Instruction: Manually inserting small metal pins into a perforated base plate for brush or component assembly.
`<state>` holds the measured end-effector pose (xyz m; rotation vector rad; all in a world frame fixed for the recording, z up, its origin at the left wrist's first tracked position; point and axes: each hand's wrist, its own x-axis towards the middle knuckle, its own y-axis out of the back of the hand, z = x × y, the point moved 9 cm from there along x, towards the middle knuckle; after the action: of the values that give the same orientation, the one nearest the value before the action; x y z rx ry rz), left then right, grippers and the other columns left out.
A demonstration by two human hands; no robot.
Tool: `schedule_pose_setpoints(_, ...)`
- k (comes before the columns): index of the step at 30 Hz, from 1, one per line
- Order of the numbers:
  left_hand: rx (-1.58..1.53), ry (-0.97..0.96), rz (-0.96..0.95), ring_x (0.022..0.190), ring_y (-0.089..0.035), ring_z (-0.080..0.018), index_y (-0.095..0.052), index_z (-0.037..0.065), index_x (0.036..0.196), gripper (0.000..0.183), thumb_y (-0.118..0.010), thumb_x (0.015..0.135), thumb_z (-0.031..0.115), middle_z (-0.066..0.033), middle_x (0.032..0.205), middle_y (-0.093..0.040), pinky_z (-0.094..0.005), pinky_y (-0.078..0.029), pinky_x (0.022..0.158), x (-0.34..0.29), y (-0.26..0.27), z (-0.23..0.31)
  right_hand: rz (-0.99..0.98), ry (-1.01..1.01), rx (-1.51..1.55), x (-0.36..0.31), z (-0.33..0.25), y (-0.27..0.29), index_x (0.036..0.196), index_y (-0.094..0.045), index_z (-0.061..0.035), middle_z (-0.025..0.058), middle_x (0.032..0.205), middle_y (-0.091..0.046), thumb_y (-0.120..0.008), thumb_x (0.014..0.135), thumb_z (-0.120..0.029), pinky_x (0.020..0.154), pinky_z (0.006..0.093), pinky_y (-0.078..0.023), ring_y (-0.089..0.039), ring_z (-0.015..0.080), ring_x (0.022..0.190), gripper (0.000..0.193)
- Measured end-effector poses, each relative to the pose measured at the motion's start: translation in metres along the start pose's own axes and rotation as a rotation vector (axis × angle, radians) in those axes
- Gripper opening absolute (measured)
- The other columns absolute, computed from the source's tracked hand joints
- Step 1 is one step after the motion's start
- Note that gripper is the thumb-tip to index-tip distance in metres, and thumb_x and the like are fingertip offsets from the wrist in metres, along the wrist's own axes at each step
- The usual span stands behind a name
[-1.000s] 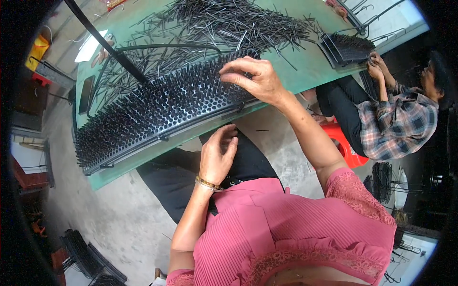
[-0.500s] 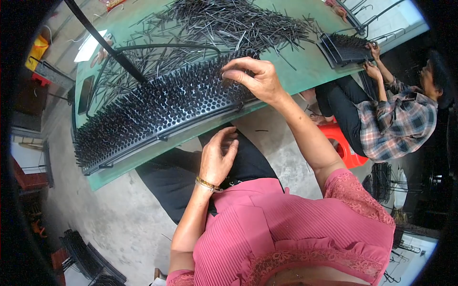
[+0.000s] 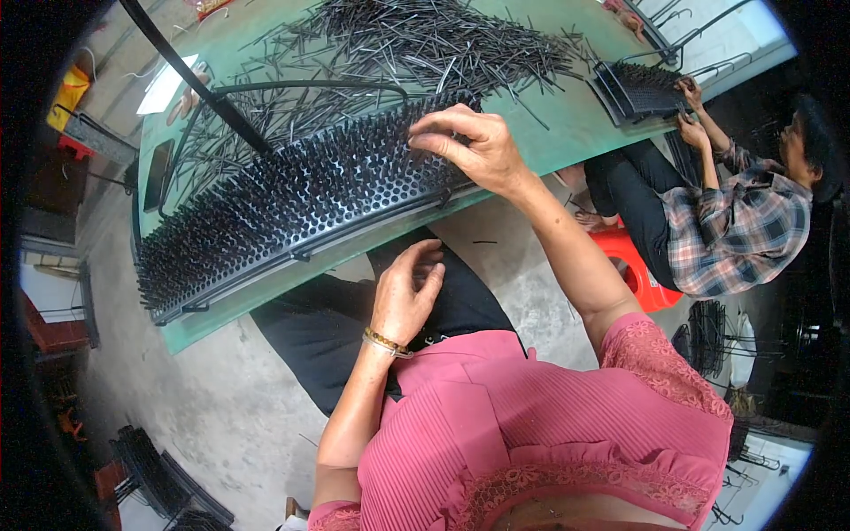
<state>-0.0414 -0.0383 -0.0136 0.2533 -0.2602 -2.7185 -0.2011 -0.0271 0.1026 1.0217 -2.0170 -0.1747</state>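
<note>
A long perforated panel (image 3: pixel 345 212) lies slanted along the near table edge, densely set with upright thin black rods (image 3: pixel 257 199). Over its right end, my right hand (image 3: pixel 478 146) has thumb and forefinger bent toward each other in a pinch. A thin black rod appears to be at the fingertips, hard to tell from those standing below. My left hand (image 3: pixel 405 288) hovers above my dark trousers, just off the near edge of the panel. Its fingers are loosely curled, the thumb is apart, and nothing shows in it.
Loose black rods (image 3: pixel 434 44) are heaped on the green glass table (image 3: pixel 567 133) behind the panel. A dark bar (image 3: pixel 195 80) rises over the panel's left part. At right, a co-worker (image 3: pixel 735 212) handles a similar panel (image 3: pixel 642 88) beside a red stool (image 3: pixel 624 257).
My right hand has shifted very slightly left over the panel. My left hand stays almost in place. The co-worker's hands have moved a little.
</note>
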Motion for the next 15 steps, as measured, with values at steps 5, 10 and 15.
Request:
schedule_pose_setpoints(5,0.006,-0.002,-0.004,0.094,-0.062,-0.0167,-0.054,0.001,0.117,0.032,-0.057,0.087,0.008,-0.0115,0.104,-0.065,-0.0280,-0.049,0.081,-0.0006,0.0003,0.0007,0.015,-0.085,0.046,-0.0005,0.0065,0.0009,0.089,-0.069,-0.0061,0.0047,0.082,-0.068,-0.070,0.077,-0.014,0.069,0.0289,-0.048,-0.062,0.0173,0.074,0.014)
schedule_pose_setpoints(10,0.014,0.012,-0.013,0.094,-0.062,-0.0174,-0.054,0.001,0.117,0.032,-0.058,0.086,0.008,-0.0118,0.104,-0.065,-0.0284,-0.049,0.081,-0.0008,-0.0005,-0.0018,0.029,-0.057,0.007,-0.0015,0.0020,0.0015,0.089,-0.069,-0.0060,0.0052,0.082,-0.068,-0.071,0.077,-0.014,0.069,0.0287,-0.048,-0.062,0.0175,0.074,0.015)
schedule_pose_setpoints(15,0.017,0.001,-0.029,0.096,-0.063,-0.0184,-0.054,0.001,0.117,0.032,-0.057,0.086,0.008,-0.0125,0.104,-0.065,-0.0288,-0.048,0.083,-0.0012,-0.0033,-0.0002,0.061,-0.077,-0.025,-0.0095,0.0058,-0.0051,0.089,-0.069,-0.0066,0.0059,0.081,-0.068,-0.071,0.077,-0.015,0.068,0.0295,-0.047,-0.061,0.0182,0.072,0.015)
